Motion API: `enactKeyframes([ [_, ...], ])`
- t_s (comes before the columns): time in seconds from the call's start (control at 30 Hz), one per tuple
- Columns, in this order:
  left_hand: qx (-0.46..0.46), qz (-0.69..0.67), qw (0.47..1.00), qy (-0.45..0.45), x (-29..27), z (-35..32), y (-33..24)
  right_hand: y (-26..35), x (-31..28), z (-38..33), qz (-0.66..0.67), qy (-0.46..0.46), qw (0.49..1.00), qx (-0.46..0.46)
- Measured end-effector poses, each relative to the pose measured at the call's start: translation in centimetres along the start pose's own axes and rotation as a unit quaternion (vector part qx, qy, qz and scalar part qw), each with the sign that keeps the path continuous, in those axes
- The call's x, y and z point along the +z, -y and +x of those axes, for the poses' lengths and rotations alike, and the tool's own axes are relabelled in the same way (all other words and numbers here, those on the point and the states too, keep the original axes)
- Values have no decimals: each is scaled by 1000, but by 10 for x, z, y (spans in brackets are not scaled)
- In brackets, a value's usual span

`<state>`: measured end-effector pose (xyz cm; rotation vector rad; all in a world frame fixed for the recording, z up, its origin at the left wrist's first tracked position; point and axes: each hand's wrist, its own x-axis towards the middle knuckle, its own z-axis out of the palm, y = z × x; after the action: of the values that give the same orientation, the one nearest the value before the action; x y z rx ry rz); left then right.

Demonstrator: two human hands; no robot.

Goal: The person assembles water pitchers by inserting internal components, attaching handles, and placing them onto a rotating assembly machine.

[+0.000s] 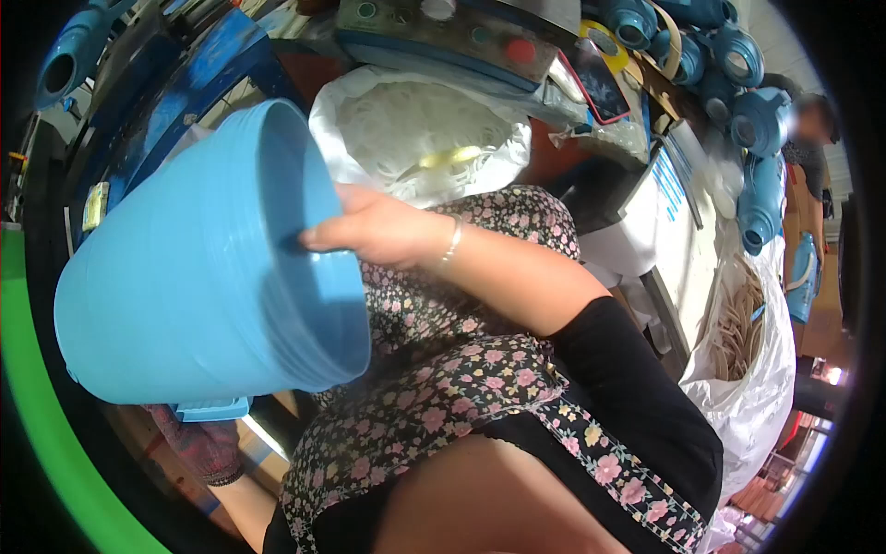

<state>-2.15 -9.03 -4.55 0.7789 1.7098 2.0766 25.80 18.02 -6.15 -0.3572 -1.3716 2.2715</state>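
Fingers of R hand grip blue bucket rim, L hand's hidden; white bag nr ctrl box, blue parts rt.

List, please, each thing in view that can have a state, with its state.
blue plastic bucket: tilted sideways, mouth uncovered
right hand: gripping the bucket
gloved left hand: partly hidden, grip unclear
white plastic bag: open, pale rings inside
white sack: open, brown strips inside
phone: screen looks dark
red push button: pressed or not, unclear

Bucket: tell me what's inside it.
In the bucket, part of the right hand shows against the blue inner wall. The bucket's near side covers its base, so anything there cannot be seen.
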Motion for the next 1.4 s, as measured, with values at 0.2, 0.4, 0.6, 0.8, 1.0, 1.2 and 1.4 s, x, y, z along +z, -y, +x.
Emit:
enactKeyframes([
  [0.2, 22, -89, 995, 47, -75, 32, -40, 1, -130, 1, -647, -136, 740, 123],
  [0.4, 78, 27, 997, 4, -89, 21, -73, -63, -246, -33, -841, -39, 499, 208],
  [0.6, -4, 239, 961, 143, -9, 21, -86, 16, -202, -47, -799, -112, 566, 167],
  [0.8, -110, 242, 861, 434, 30, 62, -74, 107, -43, -49, -638, 10, 770, 12],
  [1.0, 4, 302, 792, 531, 61, 111, -36, 113, 52, -37, -724, 162, 632, -225],
  [1.2, -15, 353, 790, 500, 81, 82, -56, 122, 72, -52, -801, 137, 582, -24],
  [1.4, 375, 438, 713, 400, 88, 44, -58, 106, 55, -65, -674, -20, 731, 109],
])
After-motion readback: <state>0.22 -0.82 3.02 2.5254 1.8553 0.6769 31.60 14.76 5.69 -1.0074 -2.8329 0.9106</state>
